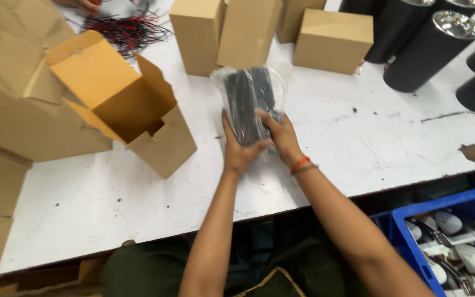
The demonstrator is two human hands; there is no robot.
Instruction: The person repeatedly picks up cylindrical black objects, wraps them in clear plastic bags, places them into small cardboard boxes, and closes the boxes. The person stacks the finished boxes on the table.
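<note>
From the head view, you hold a black part in a clear bag with both hands above the middle of the white worktop. Your left hand is closed around its near end from the left, and your right hand grips the same end from the right, fingers curled over the plastic. The part looks stiff and fairly solid, but the bag is loose and glossy, so it will likely slip and crinkle; a hold on the hard body through the film, as you have now, seems surer than pinching the slack plastic at the far end. Just left of your hands an open box lies tilted with its flaps spread, and what shows of its inside looks empty. Closed boxes stand at the far side, black cylinders with shiny tops at far right, and a tangle of wires at far left. Near right, below the worktop edge, a blue crate holds pale, rounded parts with metal fittings.
</note>
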